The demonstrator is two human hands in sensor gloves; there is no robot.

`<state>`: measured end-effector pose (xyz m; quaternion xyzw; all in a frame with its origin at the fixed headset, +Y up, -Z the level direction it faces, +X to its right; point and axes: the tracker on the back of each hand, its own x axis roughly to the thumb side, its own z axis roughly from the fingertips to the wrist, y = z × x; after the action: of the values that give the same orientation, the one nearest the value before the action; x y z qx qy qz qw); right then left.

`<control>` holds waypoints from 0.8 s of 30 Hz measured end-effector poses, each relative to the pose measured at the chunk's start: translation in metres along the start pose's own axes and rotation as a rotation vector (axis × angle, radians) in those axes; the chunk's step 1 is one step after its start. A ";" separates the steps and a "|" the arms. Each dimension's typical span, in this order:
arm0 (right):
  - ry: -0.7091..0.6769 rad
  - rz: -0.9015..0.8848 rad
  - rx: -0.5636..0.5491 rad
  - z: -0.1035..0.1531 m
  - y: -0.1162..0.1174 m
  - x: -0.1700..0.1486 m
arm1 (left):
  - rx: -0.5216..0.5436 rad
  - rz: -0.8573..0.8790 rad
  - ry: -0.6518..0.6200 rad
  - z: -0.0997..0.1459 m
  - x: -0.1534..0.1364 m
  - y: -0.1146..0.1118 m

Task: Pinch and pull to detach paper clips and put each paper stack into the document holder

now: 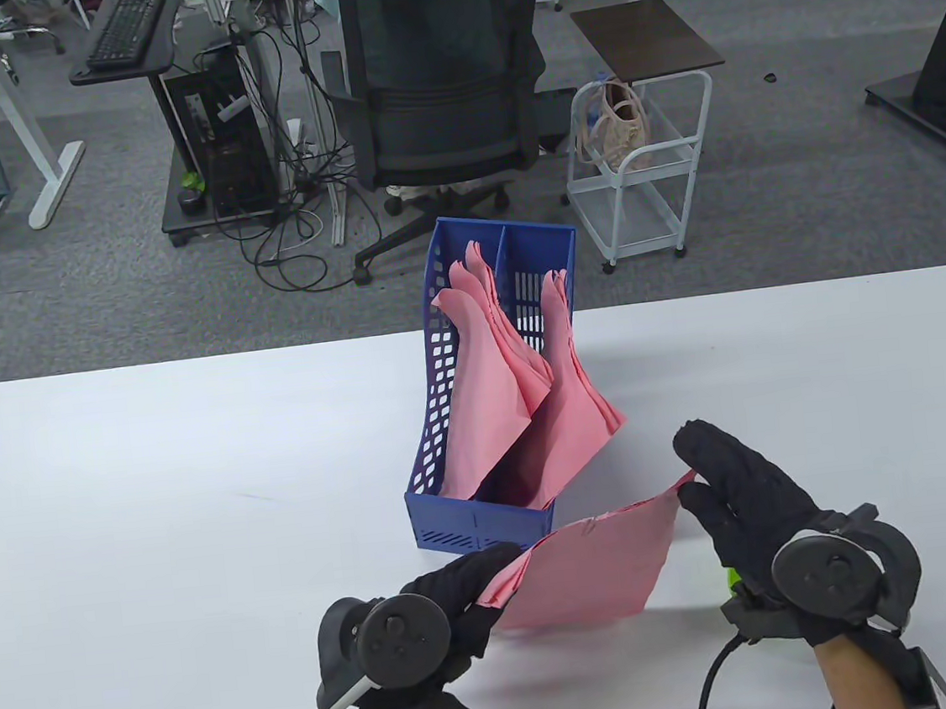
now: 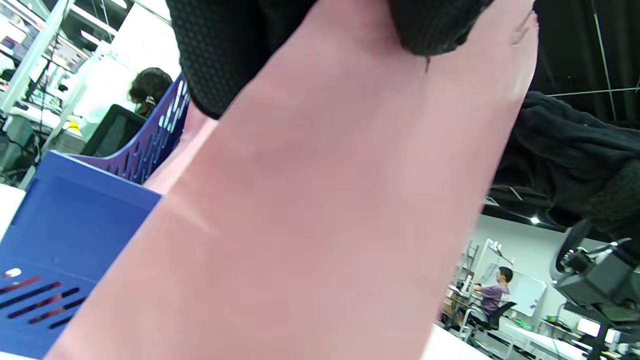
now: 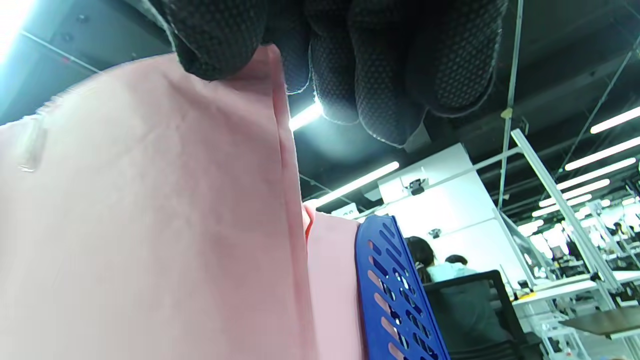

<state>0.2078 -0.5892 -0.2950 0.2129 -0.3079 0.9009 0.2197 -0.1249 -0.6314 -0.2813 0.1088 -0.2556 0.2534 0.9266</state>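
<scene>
Both hands, left hand (image 1: 456, 597) and right hand (image 1: 741, 495), are pinched on one pink paper stack (image 1: 596, 565) just before the document holder (image 1: 483, 527) (half full), where its limp sheets could be snagged on the rim.

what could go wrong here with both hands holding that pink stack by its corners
1. The stack is held only at two opposite corners, by the left hand and right hand, so it may sag and sheets could slip out.
2. Both slots of the holder already hold paper that splays over its right side, so the new stack could catch on it or push it out.
</scene>
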 end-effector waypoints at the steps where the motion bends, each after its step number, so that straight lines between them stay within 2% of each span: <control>1: -0.013 0.030 0.012 0.000 0.000 0.002 | 0.009 -0.016 0.001 0.000 0.000 -0.001; 7: -0.086 0.084 -0.039 0.006 -0.005 0.017 | 0.024 -0.055 -0.005 0.002 0.006 -0.005; 11: -0.193 0.089 -0.065 0.011 -0.003 0.035 | 0.014 -0.083 -0.031 0.003 0.015 -0.010; 19: -0.343 0.208 -0.006 0.017 0.012 0.066 | -0.011 -0.154 -0.098 0.004 0.035 -0.017; 24: -0.343 0.206 0.073 0.015 0.013 0.066 | -0.011 -0.188 -0.102 0.005 0.037 -0.018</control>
<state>0.1511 -0.5915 -0.2559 0.3384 -0.3280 0.8797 0.0629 -0.0904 -0.6328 -0.2591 0.1399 -0.2926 0.1579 0.9327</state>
